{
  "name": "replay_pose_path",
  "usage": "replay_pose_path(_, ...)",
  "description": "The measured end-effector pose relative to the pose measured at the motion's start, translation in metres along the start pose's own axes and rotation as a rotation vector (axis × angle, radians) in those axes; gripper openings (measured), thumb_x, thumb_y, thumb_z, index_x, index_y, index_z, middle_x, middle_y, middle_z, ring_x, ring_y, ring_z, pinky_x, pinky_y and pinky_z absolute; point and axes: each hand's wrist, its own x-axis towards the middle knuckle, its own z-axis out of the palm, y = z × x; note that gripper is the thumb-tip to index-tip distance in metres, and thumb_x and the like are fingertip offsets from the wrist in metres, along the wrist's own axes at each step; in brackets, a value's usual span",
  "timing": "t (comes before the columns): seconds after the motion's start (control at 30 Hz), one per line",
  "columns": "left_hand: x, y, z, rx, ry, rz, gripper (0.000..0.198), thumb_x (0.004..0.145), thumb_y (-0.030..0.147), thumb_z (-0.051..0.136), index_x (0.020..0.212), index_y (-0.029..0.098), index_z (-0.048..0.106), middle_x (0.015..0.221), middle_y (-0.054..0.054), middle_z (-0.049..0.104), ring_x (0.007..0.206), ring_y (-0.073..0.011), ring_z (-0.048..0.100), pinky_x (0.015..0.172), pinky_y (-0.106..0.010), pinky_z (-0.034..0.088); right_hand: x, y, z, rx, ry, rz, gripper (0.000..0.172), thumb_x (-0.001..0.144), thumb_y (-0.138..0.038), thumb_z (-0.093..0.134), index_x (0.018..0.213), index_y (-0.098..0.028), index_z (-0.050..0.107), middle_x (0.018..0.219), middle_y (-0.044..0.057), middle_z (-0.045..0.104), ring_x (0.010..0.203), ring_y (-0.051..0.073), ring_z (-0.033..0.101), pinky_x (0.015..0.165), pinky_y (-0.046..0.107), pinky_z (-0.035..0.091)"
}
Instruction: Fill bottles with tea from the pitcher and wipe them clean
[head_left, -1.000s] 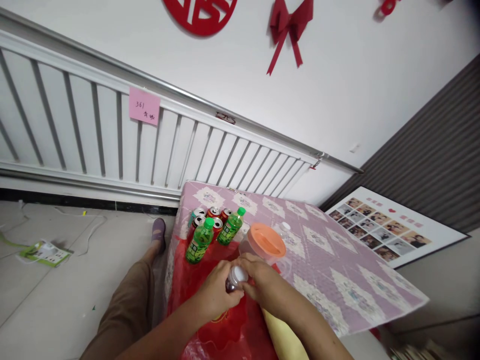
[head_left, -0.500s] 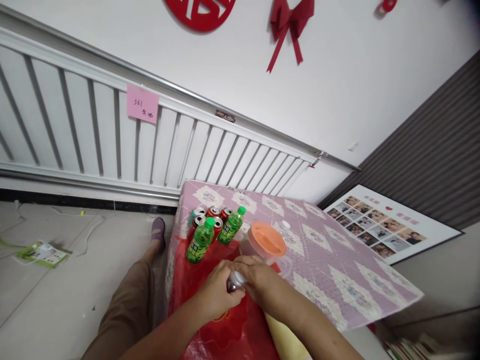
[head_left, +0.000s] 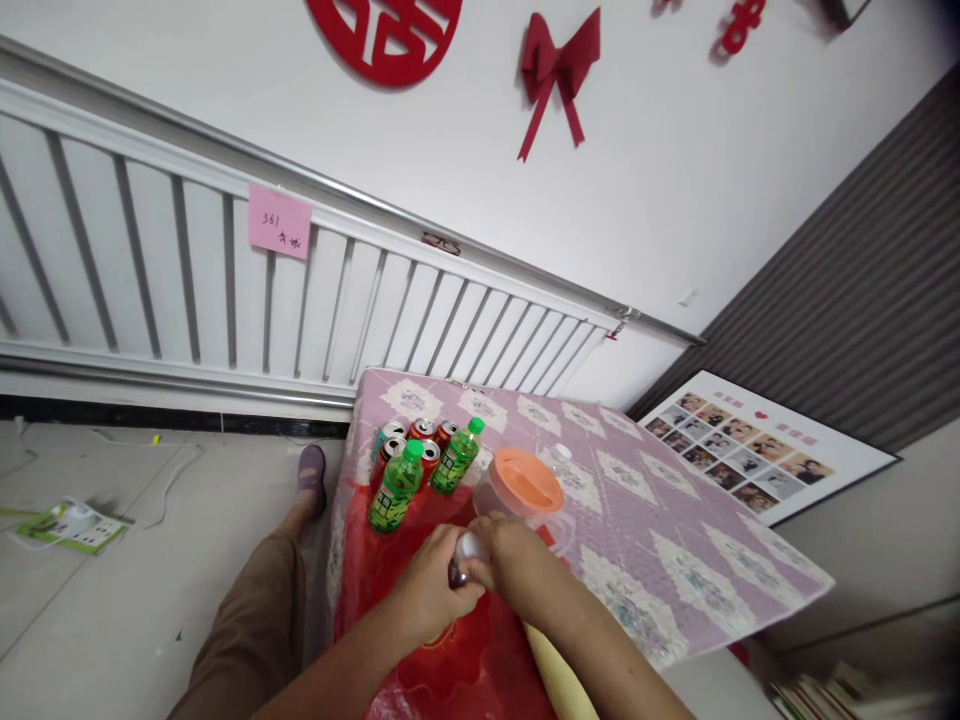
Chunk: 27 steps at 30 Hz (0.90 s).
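Over the red sheet (head_left: 442, 665), a small bottle with a whitish cap (head_left: 469, 546) and dark contents is held between my two hands. My left hand (head_left: 427, 585) wraps round its body, hiding most of it. The fingers of my right hand (head_left: 514, 560) are closed at the cap. Just beyond my hands stands a clear pitcher with an orange lid (head_left: 527, 480). A green-capped drink bottle (head_left: 395, 490) is to the left, and a second green bottle (head_left: 457, 460) stands behind it. Several opened drink cans (head_left: 390, 438) cluster around the two bottles.
The purple patterned cover (head_left: 600, 520) spreads over the table. A clear bottle with a white cap (head_left: 559, 457) lies behind the pitcher. Beyond the table are a white radiator (head_left: 420, 310) and a leaning photo board (head_left: 757, 450). A power strip (head_left: 71, 525) lies on the floor.
The view has shifted slightly. My right hand has turned a little at the cap, its thumb now showing across the bottle's front. My left hand keeps its grip.
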Motion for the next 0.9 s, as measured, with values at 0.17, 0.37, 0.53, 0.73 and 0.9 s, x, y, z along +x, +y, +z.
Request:
replay_pose_path(0.17,0.001,0.003,0.001,-0.007,0.014,0.011,0.031,0.067,0.006,0.062,0.094,0.019,0.055,0.093,-0.002,0.055,0.088,-0.0178,0.054,0.079,-0.028,0.044,-0.003,-0.006,0.008,-0.037,0.054,0.102,0.02,0.083,-0.028,0.061,0.092,-0.012,0.066,0.094,0.015,0.068,0.084,0.025,0.065,0.074,0.032,0.045)
replay_pose_path(0.37,-0.001,0.003,-0.001,0.011,-0.004,0.028,0.038,0.067,0.004,0.058,0.101,0.019,0.054,0.097,-0.003,0.057,0.09,-0.0182,0.055,0.079,-0.029,0.045,-0.018,0.008,0.019,0.172,0.182,0.05,0.046,0.082,-0.036,0.064,0.122,-0.014,0.059,0.112,0.014,0.064,0.105,0.027,0.06,0.09,0.037,0.046)
replay_pose_path(0.53,-0.002,0.003,-0.003,-0.015,-0.008,0.037,0.042,0.066,0.004,0.057,0.106,0.018,0.054,0.1,-0.004,0.058,0.091,-0.019,0.056,0.081,-0.03,0.045,-0.023,0.028,0.046,0.58,0.262,-0.057,0.056,0.083,-0.03,0.059,0.137,-0.019,0.047,0.138,0.012,0.051,0.128,0.025,0.045,0.11,0.042,0.033)
replay_pose_path(0.73,-0.003,0.003,-0.002,-0.013,-0.014,0.055,0.045,0.064,0.004,0.055,0.107,0.017,0.055,0.1,-0.004,0.058,0.092,-0.0198,0.057,0.082,-0.032,0.046,-0.016,0.018,0.079,0.842,0.483,-0.001,0.036,0.079,-0.022,0.06,0.115,-0.021,0.06,0.123,0.008,0.059,0.118,0.022,0.053,0.105,0.037,0.039)
replay_pose_path(0.9,-0.004,0.007,-0.003,-0.027,-0.012,0.031,0.038,0.068,0.006,0.056,0.105,0.016,0.057,0.102,-0.007,0.06,0.095,-0.0224,0.058,0.086,-0.035,0.046,-0.008,-0.008,0.093,0.874,0.714,0.292,0.025,0.07,-0.022,0.064,0.094,-0.019,0.059,0.096,0.006,0.065,0.093,0.024,0.063,0.085,0.036,0.049)
